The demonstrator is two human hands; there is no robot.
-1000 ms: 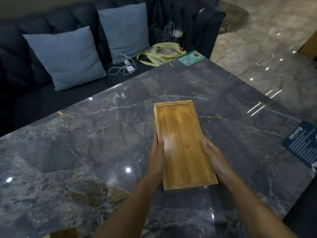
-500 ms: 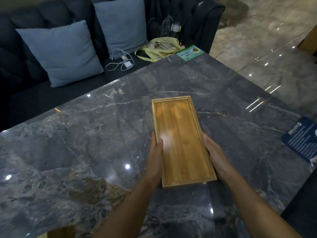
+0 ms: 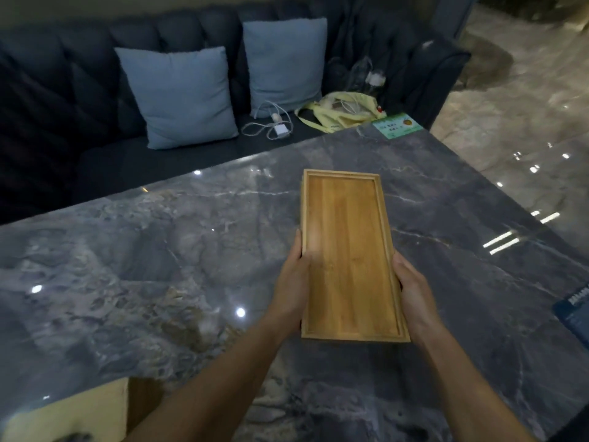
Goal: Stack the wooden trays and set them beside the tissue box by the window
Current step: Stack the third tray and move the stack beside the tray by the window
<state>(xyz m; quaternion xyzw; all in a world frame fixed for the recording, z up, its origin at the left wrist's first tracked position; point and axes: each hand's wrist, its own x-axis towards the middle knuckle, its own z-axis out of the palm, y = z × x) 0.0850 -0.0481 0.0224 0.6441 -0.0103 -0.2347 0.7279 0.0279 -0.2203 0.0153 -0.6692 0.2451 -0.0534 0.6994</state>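
A long rectangular wooden tray (image 3: 347, 250) with a low rim is held over the dark marble table (image 3: 159, 250), its long side pointing away from me. My left hand (image 3: 291, 282) grips its left edge and my right hand (image 3: 412, 288) grips its right edge, both near the tray's nearer half. Whether a second tray lies under it I cannot tell. No tissue box or window shows in the head view.
A dark sofa (image 3: 95, 90) with two blue cushions (image 3: 181, 94) runs along the table's far side, with a white charger cable (image 3: 271, 126) and a yellow bag (image 3: 344, 113). A green card (image 3: 396, 124) lies at the far corner. A pale wooden surface (image 3: 73, 413) shows bottom left.
The tray appears lifted off the table and turned a little so it points straight away. My view has shifted, bringing the sofa further into the frame.
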